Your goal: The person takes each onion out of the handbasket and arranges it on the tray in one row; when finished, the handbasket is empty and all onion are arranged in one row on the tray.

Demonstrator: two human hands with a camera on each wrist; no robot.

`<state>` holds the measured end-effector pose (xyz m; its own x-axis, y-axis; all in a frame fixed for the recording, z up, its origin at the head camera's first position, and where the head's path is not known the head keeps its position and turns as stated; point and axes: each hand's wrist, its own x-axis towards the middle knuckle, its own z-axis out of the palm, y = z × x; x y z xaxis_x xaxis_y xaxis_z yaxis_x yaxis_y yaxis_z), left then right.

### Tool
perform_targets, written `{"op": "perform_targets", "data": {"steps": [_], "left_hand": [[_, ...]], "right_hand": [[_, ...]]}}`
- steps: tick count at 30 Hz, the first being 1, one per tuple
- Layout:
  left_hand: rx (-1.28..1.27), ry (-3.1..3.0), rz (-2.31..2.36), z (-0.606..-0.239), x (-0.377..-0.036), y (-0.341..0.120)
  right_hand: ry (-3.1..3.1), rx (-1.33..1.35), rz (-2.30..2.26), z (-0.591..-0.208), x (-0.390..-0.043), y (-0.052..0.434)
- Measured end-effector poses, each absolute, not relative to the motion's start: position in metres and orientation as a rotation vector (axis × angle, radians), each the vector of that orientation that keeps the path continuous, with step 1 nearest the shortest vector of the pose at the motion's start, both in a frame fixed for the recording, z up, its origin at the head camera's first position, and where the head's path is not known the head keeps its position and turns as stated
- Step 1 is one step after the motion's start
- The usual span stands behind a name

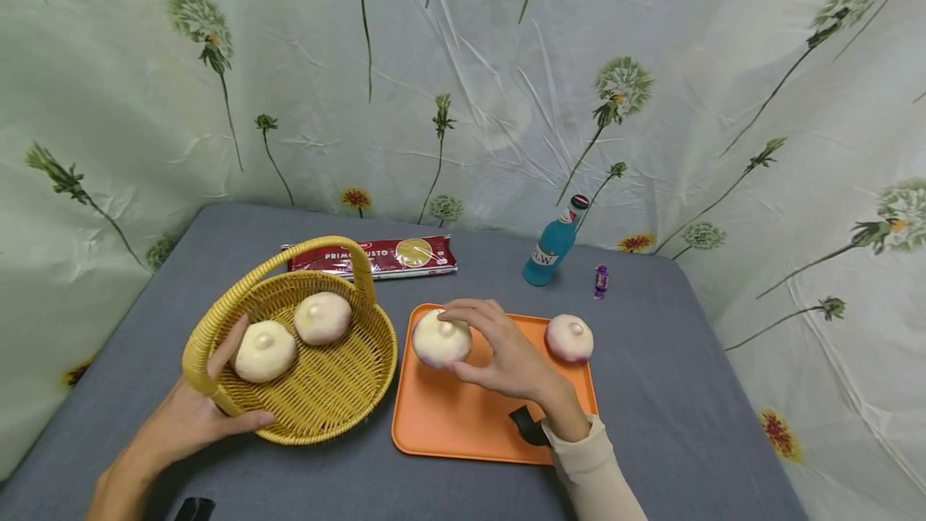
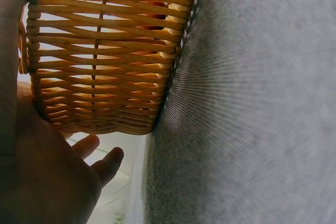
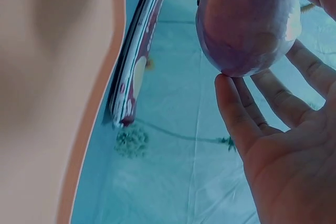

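Step in hand looks like a pick: right hand (image 1: 506, 352) grasps a pale bun (image 1: 440, 338) at the left end of the orange tray (image 1: 463, 424); left hand (image 1: 191, 416) grips the near-left rim of the wicker basket (image 1: 347, 408); next move probably calls for carrying the bun left, clearing rim and handle; basket holds two buns; second tray bun (image 1: 569, 338) sits far right.

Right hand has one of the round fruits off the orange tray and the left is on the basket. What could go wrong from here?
1. The right hand holds the fruit by fingertips only; the wrist view shows the palm open beneath it, so it might slip and roll off the tray.
2. The basket already holds two fruits, and its handle arches overhead; the carried fruit could knock either.
3. The left hand steadies just the rim, so a bump may shift the basket.
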<state>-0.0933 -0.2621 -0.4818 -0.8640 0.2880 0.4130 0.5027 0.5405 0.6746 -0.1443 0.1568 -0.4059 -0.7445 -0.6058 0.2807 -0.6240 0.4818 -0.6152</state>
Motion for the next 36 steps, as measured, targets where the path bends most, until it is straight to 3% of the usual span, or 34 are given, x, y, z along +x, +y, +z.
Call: {"op": "perform_targets", "data": {"steps": [36], "left_hand": [[-0.656,-2.535,-1.221,-0.483,-0.093,-0.262]], "right_hand": [[-2.769,0.747,1.040,-0.414,-0.161,0.222]]}}
